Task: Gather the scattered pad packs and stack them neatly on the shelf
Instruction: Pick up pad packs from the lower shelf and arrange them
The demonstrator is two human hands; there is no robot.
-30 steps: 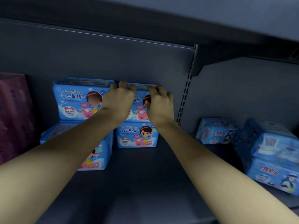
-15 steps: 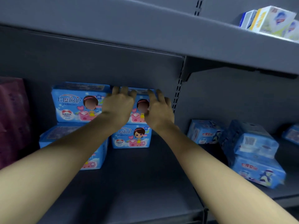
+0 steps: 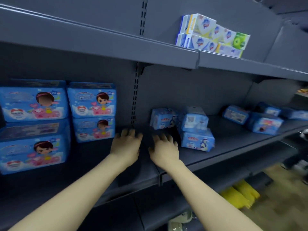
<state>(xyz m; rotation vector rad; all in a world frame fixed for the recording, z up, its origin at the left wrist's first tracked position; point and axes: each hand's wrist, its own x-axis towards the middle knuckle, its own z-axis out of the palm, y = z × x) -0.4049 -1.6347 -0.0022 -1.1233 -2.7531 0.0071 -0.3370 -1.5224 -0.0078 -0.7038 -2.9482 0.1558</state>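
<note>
Left hand (image 3: 126,145) and right hand (image 3: 164,149) empty, fingers spread, over the shelf (image 3: 233,140). Loose pad packs (image 3: 197,140) lie just right, toward its back edge. Likely light, soft, film-slippery; grip short ends.

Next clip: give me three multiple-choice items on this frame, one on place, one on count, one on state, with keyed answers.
1. The soap boxes sit: A) on the upper shelf; B) on the floor; C) beside the pad stacks.
2. Large girl-print pad packs stacked at left: A) two; B) four; C) six.
3. The left hand and right hand: A) both grip packs; B) both open, empty; C) one grips a pack.
Key: 1A, they stand above the pad level; 2B, two stacks of two; 3B, spread fingers hold nothing.
</note>
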